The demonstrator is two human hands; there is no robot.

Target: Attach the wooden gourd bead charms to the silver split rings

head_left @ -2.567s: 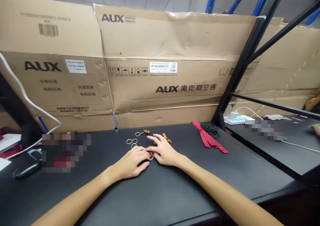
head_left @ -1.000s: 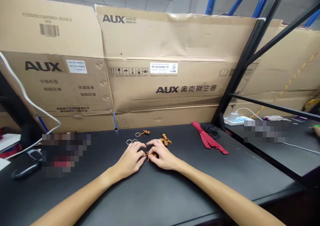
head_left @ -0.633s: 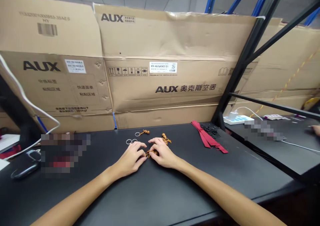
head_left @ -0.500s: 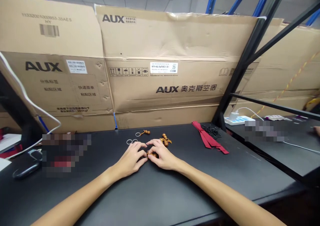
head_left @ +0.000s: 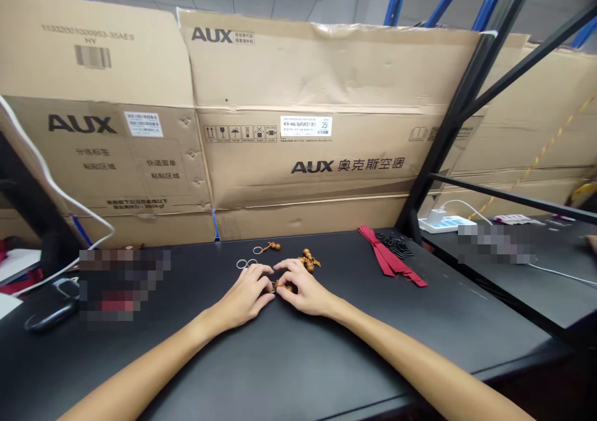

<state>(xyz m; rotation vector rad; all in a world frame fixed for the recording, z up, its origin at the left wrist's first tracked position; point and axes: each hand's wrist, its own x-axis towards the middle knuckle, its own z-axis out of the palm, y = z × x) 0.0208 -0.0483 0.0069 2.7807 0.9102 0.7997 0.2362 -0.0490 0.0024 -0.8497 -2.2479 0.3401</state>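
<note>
Both hands meet near the middle of the black table (head_left: 298,359); between their fingertips sits a small wooden charm (head_left: 281,286), raised a little off the surface or just touching it, I cannot tell which. The right hand (head_left: 303,291) pinches the charm from the right with thumb and forefinger, the other fingers loosely curled. The left hand (head_left: 245,298) rests on the table with its fingertips pressed together against the charm's left end; whether a ring is caught between them is too small to tell.

As for progress, this looks like the early part. A finished charm (head_left: 267,247), with a ring on it, lies just beyond the hands; two loose rings (head_left: 245,263) lie side by side to the far left of the left hand; a second bare charm (head_left: 308,262) waits just beyond the right hand. So one piece seems done, one is in hand, and at least one is left.

Farther right lie red ribbons (head_left: 389,260) and a pile of black clips (head_left: 395,244), untouched; cardboard boxes (head_left: 317,135) stand along the far edge.
</note>
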